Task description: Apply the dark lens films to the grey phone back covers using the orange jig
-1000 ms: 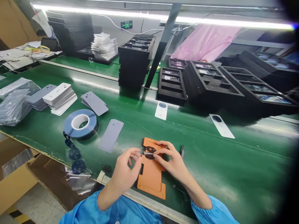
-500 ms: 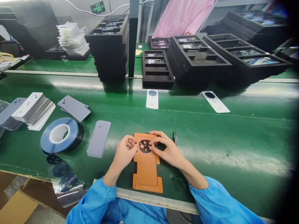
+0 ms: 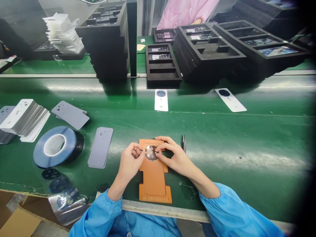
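Note:
Between my hands is a round dark sticker with holes [image 3: 151, 154], over the upper end of an orange jig plate [image 3: 154, 181]. My left hand [image 3: 131, 161] pinches the sticker's left edge between thumb and fingertips. The thumb and bent fingers of my right hand [image 3: 174, 156] close on its right edge. A glare lies on the sticker's surface, and my fingertips partly cover its rim. I cannot tell whether it touches the jig all over. The jig lies flat near the front edge of the bench.
Left of the jig are grey phone back panels [image 3: 100, 148], a roll of blue film [image 3: 58, 146] with dark round stickers on its loose strip, and a stack of white panels [image 3: 26, 120]. Two white panels [image 3: 161, 102] lie ahead. Black foam trays [image 3: 164, 79] stand behind.
The sticker now shows a bright glare where it looked matt black, so its tilt seems changed. Both hands stay at its edges. The head view has shifted slightly.

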`<move>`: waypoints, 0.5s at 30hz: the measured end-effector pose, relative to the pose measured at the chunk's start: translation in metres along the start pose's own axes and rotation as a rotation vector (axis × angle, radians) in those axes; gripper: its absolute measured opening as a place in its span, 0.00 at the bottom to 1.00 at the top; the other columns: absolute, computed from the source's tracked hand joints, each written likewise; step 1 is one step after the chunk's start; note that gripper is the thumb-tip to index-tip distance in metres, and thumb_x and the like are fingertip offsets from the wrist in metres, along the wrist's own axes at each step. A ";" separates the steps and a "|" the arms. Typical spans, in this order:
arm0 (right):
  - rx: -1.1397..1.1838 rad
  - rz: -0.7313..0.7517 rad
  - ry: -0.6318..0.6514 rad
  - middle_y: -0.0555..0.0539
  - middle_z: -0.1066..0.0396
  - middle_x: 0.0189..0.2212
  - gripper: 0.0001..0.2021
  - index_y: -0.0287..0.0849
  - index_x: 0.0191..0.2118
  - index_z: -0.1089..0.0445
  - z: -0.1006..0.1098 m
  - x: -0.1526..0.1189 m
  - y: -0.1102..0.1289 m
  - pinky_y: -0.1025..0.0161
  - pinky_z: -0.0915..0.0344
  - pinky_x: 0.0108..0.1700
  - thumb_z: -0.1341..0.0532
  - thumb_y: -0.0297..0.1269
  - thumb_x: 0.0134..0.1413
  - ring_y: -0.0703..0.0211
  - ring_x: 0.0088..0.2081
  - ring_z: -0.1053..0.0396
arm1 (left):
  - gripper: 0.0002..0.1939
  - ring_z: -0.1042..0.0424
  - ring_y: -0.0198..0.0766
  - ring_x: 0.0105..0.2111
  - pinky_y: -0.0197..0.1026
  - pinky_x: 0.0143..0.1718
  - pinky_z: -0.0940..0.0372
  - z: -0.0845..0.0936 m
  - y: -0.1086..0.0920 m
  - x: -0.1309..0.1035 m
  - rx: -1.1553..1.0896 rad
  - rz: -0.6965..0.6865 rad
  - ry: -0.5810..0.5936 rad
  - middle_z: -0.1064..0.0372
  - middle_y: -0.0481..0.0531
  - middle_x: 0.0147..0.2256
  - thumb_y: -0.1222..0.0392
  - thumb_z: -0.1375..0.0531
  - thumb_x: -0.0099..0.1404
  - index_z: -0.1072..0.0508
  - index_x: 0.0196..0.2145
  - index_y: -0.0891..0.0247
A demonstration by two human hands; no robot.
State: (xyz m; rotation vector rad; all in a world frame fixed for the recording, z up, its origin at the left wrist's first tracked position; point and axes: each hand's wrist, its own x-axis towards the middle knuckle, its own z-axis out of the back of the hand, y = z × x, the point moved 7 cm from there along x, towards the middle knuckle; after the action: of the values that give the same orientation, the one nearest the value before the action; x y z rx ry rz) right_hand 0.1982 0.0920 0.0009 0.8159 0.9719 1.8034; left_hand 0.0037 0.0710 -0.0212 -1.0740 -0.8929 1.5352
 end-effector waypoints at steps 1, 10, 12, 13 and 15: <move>-0.001 -0.003 0.003 0.42 0.32 0.57 0.03 0.48 0.38 0.25 0.000 0.000 0.000 0.44 0.37 0.62 0.36 0.33 0.59 0.45 0.61 0.34 | 0.08 0.39 0.30 0.25 0.33 0.27 0.42 0.000 0.000 0.000 0.005 0.001 -0.002 0.38 0.42 0.26 0.58 0.36 0.59 0.29 0.35 0.62; 0.012 -0.012 0.038 0.42 0.33 0.58 0.03 0.49 0.40 0.26 0.000 -0.002 -0.003 0.44 0.38 0.63 0.36 0.35 0.61 0.45 0.62 0.36 | 0.07 0.40 0.31 0.25 0.33 0.28 0.42 -0.001 0.000 -0.003 0.063 -0.013 -0.037 0.39 0.42 0.25 0.59 0.36 0.59 0.29 0.34 0.61; 0.029 -0.018 0.062 0.43 0.34 0.60 0.04 0.49 0.42 0.26 0.001 -0.003 -0.004 0.45 0.38 0.64 0.36 0.35 0.61 0.46 0.63 0.36 | 0.06 0.40 0.31 0.25 0.33 0.28 0.42 -0.001 0.000 -0.003 0.072 -0.016 -0.039 0.39 0.42 0.25 0.59 0.36 0.59 0.29 0.34 0.61; 0.043 -0.020 0.077 0.43 0.34 0.60 0.05 0.49 0.42 0.26 0.002 -0.003 -0.005 0.45 0.39 0.65 0.35 0.35 0.61 0.46 0.64 0.37 | 0.06 0.39 0.31 0.25 0.33 0.28 0.42 -0.001 0.000 -0.003 0.075 -0.016 -0.039 0.39 0.42 0.25 0.59 0.37 0.59 0.29 0.34 0.60; 0.081 -0.022 0.091 0.44 0.34 0.60 0.06 0.49 0.43 0.26 0.004 -0.002 -0.006 0.46 0.40 0.65 0.36 0.35 0.61 0.47 0.64 0.37 | 0.06 0.39 0.31 0.25 0.33 0.28 0.41 -0.001 -0.001 -0.003 0.076 -0.012 -0.037 0.39 0.42 0.25 0.59 0.37 0.59 0.29 0.34 0.60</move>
State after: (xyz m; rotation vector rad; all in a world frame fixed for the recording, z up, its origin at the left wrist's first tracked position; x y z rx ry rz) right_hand 0.2045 0.0930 -0.0030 0.7757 1.1146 1.8048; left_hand 0.0054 0.0680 -0.0203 -0.9874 -0.8573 1.5712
